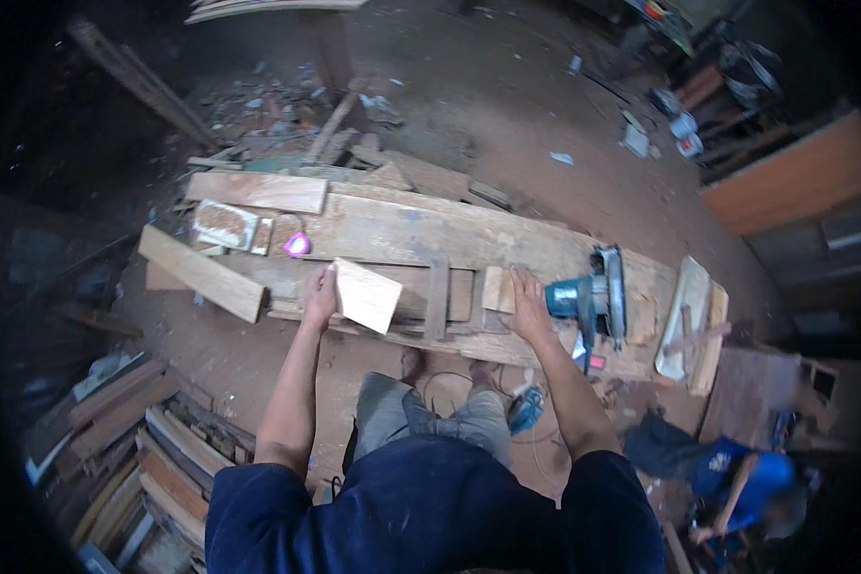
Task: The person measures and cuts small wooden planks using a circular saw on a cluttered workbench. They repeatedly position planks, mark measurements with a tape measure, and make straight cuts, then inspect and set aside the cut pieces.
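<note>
My left hand (320, 298) grips a pale, flat piece of wood (367, 296) by its left edge and holds it tilted over the near side of the workbench (383, 222). My right hand (529, 308) is closed against the right side of a small wooden block (496, 290) on the bench; part of its grip is hidden. Just right of that hand sits a teal circular saw (572, 298). Between my hands, a narrow wooden strip (437, 298) lies across the boards. A pink tape measure (297, 245) rests beyond my left hand.
Loose planks (204, 273) lie at the bench's left end, beside a shavings-covered tray (226, 224). A blue power tool (526, 409) and a cord are on the floor near my feet. Stacked timber (174, 478) stands lower left. Another person (737, 478) is low at the right.
</note>
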A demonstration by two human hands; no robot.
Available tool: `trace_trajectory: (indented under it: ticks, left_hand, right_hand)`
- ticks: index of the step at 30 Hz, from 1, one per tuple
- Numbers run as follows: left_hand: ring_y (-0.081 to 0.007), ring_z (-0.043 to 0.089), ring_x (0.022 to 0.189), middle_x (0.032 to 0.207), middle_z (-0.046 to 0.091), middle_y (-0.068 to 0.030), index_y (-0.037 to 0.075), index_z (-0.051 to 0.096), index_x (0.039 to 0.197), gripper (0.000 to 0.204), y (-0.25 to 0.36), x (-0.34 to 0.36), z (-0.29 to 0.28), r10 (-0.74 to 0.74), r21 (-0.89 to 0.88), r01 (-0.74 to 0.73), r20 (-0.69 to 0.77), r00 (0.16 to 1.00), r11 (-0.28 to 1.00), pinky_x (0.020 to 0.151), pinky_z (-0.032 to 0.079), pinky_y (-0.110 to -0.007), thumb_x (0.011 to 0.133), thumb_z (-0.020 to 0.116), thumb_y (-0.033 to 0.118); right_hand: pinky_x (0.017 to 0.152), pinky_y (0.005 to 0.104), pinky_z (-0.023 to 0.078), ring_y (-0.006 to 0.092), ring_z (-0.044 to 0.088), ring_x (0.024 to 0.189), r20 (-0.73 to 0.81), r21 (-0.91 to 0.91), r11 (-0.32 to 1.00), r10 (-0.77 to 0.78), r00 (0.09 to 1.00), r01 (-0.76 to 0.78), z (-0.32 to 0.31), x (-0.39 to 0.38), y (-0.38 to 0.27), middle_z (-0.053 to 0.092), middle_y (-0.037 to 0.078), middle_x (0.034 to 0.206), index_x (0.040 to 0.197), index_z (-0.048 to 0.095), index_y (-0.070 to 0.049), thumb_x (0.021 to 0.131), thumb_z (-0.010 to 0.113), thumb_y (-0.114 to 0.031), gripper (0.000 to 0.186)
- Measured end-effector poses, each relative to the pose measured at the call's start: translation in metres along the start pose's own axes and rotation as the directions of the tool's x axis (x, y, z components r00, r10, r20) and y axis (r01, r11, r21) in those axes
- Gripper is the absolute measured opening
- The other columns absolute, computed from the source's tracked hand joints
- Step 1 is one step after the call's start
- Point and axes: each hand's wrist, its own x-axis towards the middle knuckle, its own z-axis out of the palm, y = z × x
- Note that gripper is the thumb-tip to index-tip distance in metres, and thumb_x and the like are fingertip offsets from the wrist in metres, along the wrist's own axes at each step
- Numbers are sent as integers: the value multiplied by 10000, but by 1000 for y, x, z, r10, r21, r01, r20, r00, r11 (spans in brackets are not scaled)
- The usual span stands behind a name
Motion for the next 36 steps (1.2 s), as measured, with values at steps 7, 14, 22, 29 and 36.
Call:
trace_trajectory:
  ticks: [7,14,22,29,36]
  left_hand:
    - [-82,599,782,871,697,-12,-15,732,1060,337,103,-21,-16,-36,-35,45,230,972,998,707,493,-266,1024,645,309]
    - [-77,628,707,828,716,-8,31,737,956,253,182,-42,7,-92,55,74,496,863,996,616,499,-260,961,758,283]
    - [-57,544,724,782,645,46,50,726,912,302,178,-141,51,-286,312,74,719,633,947,635,457,-259,940,788,344]
    - [-190,671,1083,1183,682,-99,9,596,1296,416,160,-143,-10,-133,-161,503,857,498,849,954,548,-355,925,730,139]
    - [-293,634,1245,1372,626,-156,-6,442,1477,556,90,-192,10,-186,-351,732,820,542,584,1064,524,-450,995,644,185]
  right_hand:
    - [1212,486,317,421,386,1439,273,161,986,-6,962,-40,15,39,1,375,252,1572,1615,260,-105,559,960,-287,1280]
    - [1125,461,455,323,563,1332,332,910,-194,-187,925,-366,-26,-17,-42,571,188,1442,1510,429,6,818,776,-232,810]
    - [1033,475,535,301,661,1198,356,669,-681,-59,933,-298,-58,-60,-83,654,162,1331,1413,540,-10,1025,533,-427,569]
    - [1006,456,542,262,670,1164,448,722,-649,175,877,-239,-68,-85,-69,665,138,1302,1415,545,-41,1032,553,-466,572]
    - [1018,413,547,238,669,1163,238,835,-548,272,932,-53,-120,-142,-57,663,138,1298,1396,544,-23,984,679,-247,488]
